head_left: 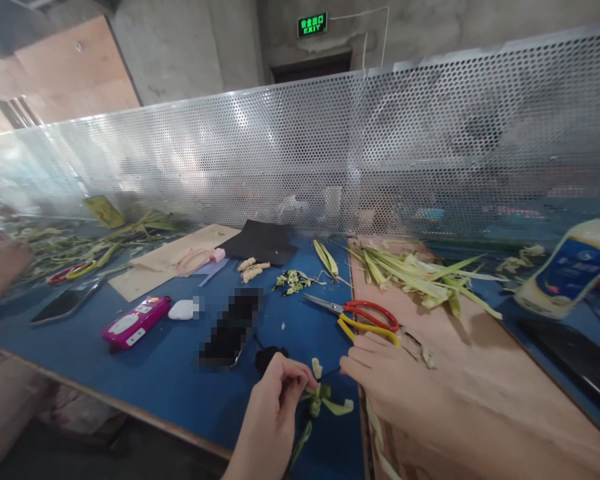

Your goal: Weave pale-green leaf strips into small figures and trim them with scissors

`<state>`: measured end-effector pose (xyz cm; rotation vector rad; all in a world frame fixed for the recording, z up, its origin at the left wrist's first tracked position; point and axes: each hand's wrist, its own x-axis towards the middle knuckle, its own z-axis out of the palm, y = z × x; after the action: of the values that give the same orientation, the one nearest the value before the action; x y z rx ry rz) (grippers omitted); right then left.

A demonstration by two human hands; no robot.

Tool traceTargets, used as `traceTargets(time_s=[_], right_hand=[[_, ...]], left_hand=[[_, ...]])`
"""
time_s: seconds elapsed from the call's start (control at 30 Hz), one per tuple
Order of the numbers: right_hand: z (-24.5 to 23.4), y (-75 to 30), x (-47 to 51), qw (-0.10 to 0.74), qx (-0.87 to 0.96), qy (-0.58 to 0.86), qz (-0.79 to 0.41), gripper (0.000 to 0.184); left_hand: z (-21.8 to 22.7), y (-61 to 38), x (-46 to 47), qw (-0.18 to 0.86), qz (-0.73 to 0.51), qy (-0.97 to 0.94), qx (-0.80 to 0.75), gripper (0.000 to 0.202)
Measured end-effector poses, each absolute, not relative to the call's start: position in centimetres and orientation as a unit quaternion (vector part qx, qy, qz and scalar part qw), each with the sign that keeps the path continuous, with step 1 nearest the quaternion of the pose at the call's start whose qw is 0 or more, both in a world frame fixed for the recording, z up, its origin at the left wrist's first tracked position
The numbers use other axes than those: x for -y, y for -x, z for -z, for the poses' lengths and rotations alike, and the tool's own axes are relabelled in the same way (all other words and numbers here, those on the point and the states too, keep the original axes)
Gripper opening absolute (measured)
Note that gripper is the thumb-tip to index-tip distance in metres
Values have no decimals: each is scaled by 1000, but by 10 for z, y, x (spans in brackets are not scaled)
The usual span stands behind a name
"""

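Note:
My left hand (280, 397) is closed in a pinch on a small knotted piece of green plant leaf (318, 402), whose pale ends stick out. Its lower strands hang toward the table's front edge. A thin dark thread (333, 372) runs from the knot to my right hand (377, 367), whose fingers are closed on it. Left of the knot, partly behind my left hand, lies a small black bundle (270, 359), perhaps thread. Just beyond my right hand lie scissors (347, 311) with red and yellow handles, blades apart and pointing left.
Leaf strips (420, 277) lie on a wooden board (473, 360). A phone (233, 327), a purple device (137, 323), a white case (181, 309) and black paper (260, 241) are on the blue table (175, 380). A bottle (573, 263) stands right. Another person's hand (0, 270) is left. Perforated metal (290, 153) bounds the back.

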<state>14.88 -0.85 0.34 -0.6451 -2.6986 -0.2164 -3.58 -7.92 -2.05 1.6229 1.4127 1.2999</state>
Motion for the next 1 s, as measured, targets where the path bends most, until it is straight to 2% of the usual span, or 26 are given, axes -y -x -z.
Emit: traceTargets(time_s=[0.17,0.37,0.63,0.8,0.9,1.0], right_hand=[[-3,-148,6,147,957,239,77,18],[0,-145,4,137,954,265,12,17],[-2,-141,10,175,947,269,23,9],[-3,-141,12,155,955,253,-11,10],[-5,-141,13,136,962,237,-13,16],[-6,-140,13,137,964,228,7,8]], left_hand=[[25,35,80,274,-451,-638,-560,19],[20,34,77,341,-453,-630,-531,17],[15,30,76,309,-416,-619,-590,17],[18,28,72,329,-423,-595,-599,7],[17,27,70,339,-421,-573,-616,3],[15,27,70,326,-405,-585,-623,10]])
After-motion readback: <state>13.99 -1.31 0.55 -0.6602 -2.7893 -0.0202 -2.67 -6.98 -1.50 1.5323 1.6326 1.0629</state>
